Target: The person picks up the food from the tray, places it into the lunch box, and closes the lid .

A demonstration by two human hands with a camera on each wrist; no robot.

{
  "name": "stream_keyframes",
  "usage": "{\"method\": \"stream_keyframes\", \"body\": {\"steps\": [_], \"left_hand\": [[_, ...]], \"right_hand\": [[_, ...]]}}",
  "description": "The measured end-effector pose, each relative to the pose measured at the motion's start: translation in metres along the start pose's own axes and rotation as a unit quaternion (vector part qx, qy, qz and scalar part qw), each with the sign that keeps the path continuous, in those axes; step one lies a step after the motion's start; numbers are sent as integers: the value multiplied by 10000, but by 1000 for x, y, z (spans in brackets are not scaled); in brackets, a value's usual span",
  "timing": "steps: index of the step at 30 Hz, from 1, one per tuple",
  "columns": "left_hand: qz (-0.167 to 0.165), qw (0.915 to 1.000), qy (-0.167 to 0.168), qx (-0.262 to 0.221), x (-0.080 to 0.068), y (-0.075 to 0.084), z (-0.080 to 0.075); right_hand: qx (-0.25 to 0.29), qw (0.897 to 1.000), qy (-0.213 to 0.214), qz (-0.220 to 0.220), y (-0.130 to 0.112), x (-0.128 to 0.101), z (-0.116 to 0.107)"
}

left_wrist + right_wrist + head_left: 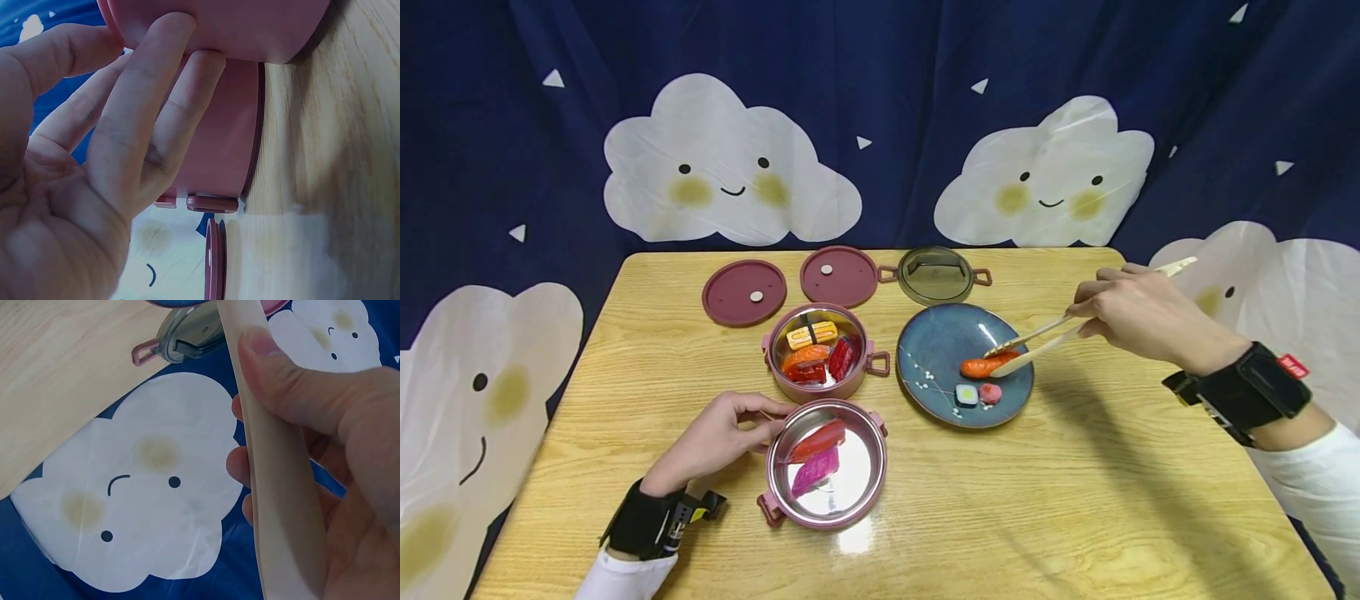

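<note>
My right hand (1138,312) grips pale wooden tongs (1048,327); the right wrist view shows thumb and fingers squeezing their arms (278,481). The tong tips lie against an orange-red sausage-shaped toy (977,367) on the blue plate (917,350). Beside it sit a small sushi roll (966,395) and a pink round piece (990,393). At the near pink pot (880,483), my left hand (722,442) holds the left edge, fingers against the outer wall (250,31). Inside lie a red toy sushi piece (820,440) and a magenta one (816,471).
Behind the near pot stands another pink pot (853,387) with several toy sushi pieces. Two maroon lids (737,292) and a glass lid (935,279) with pink handles lie along the table's back. A navy cloud-patterned curtain (895,67) hangs behind the table.
</note>
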State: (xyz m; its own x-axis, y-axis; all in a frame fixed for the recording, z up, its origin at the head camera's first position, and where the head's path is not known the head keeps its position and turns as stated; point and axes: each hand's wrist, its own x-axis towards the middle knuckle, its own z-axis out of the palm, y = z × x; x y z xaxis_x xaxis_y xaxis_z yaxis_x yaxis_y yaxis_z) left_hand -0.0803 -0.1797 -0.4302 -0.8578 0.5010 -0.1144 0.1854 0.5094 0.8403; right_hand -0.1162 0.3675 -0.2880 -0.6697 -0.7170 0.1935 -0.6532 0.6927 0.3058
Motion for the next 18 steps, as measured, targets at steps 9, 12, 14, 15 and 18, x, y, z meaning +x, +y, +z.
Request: {"method": "stream_keyframes", "body": {"steps": [9, 12, 14, 15, 18], "left_hand": [[-8, 10000, 10, -63, 0, 0, 0], [1, 10000, 24, -36, 0, 0, 0], [4, 10000, 23, -49, 0, 0, 0], [8, 10000, 22, -55, 0, 0, 0], [10, 10000, 19, -56, 0, 0, 0]], "right_hand": [[-191, 9995, 152, -200, -9, 10, -20], [-95, 9989, 301, -350, -17, 16, -28], [-50, 9979, 430, -479, -23, 20, -33], [-44, 9972, 501, -555, -26, 21, -35], [-70, 9950, 659, -748, -36, 28, -42]]}}
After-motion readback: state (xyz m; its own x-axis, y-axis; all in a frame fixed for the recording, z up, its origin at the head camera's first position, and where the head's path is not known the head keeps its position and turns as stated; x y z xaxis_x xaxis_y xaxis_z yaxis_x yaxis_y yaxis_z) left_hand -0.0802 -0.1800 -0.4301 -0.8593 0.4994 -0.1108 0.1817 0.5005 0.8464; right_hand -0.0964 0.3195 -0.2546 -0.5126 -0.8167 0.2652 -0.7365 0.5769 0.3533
